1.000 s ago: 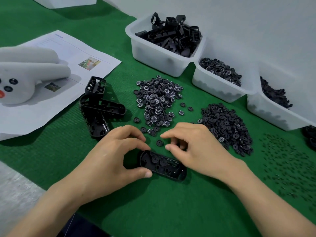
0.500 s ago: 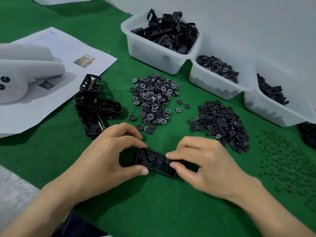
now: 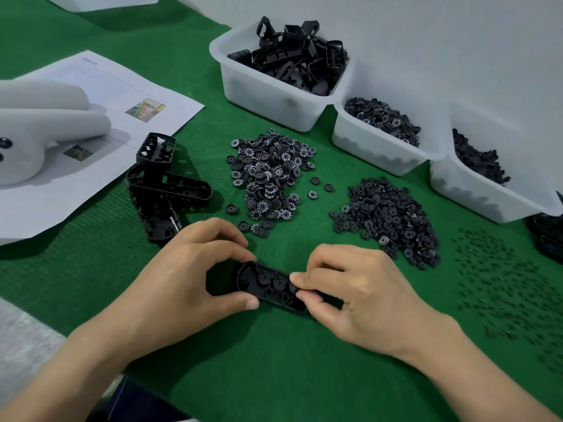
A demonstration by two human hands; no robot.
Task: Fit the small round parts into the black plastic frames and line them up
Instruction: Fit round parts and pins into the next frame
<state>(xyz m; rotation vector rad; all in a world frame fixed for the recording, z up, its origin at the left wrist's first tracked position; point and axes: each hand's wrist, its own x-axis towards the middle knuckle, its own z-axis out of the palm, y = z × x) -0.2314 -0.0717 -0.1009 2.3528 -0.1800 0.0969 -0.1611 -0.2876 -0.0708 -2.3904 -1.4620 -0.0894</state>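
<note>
The black frame between the fingers is moulded plastic with a dull sheen, smooth along its rim. Under the fingers lies a green mat of matt, felt-like cloth, finely ribbed to their left. Beyond the fingertips, the numbered wheels are black plastic with white printed digits. The plain discs to the right look matt black. Farther off, the bins are smooth, translucent white plastic. Left of the fingers, the spare frames shine slightly, the paper sheets are matt white, and the white padded object looks soft and matt.
</note>
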